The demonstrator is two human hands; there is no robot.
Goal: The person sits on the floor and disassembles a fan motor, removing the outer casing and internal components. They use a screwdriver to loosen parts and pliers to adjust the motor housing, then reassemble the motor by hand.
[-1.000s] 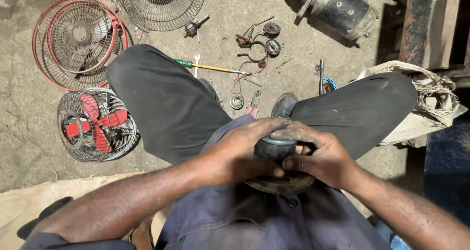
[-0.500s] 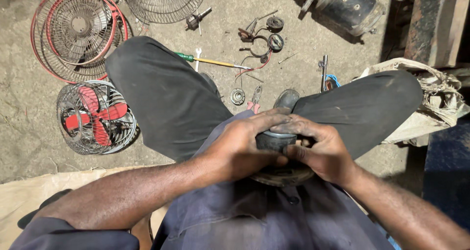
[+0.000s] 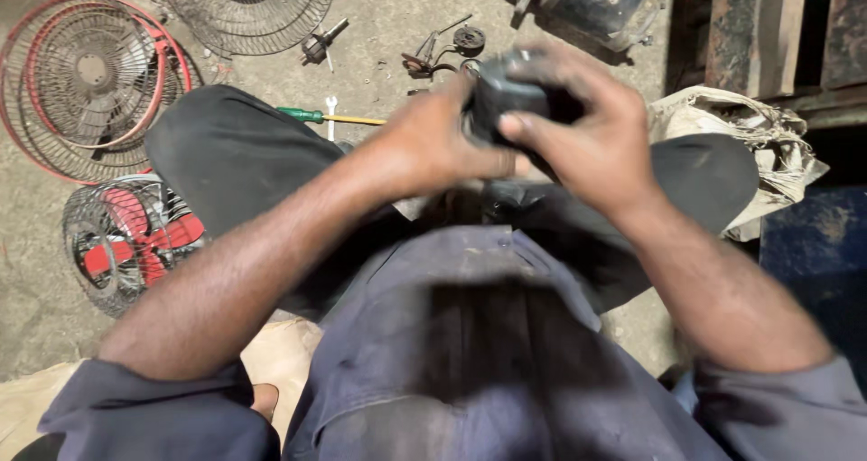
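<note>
Dark motor housing [image 3: 508, 95], a rounded black part, is held raised above the lap between both hands, in front of the crossed legs. It is gripped by the left hand [image 3: 432, 145] from the near side, with the fingers wrapped against its lower left edge, and it is clasped by the right hand [image 3: 591, 127] over the top and right side, the thumb pressed across its front. Both hands are blurred, so the exact finger placement cannot be told. Below, on the concrete floor [image 3: 379, 9], a green-handled screwdriver [image 3: 330, 117] is laid just beside the left knee, with small metal fittings [image 3: 442, 50] scattered further out, wire fan guards [image 3: 90, 77] to the left and a caged red fan [image 3: 135, 240] near the left thigh. A slip is judged to be the main risk: the part looks smooth and possibly greasy, and if the grip were loosened while it is twisted or pulled, it could be dropped onto the legs or the hard floor, and small loose pieces could be lost among the clutter.
</note>
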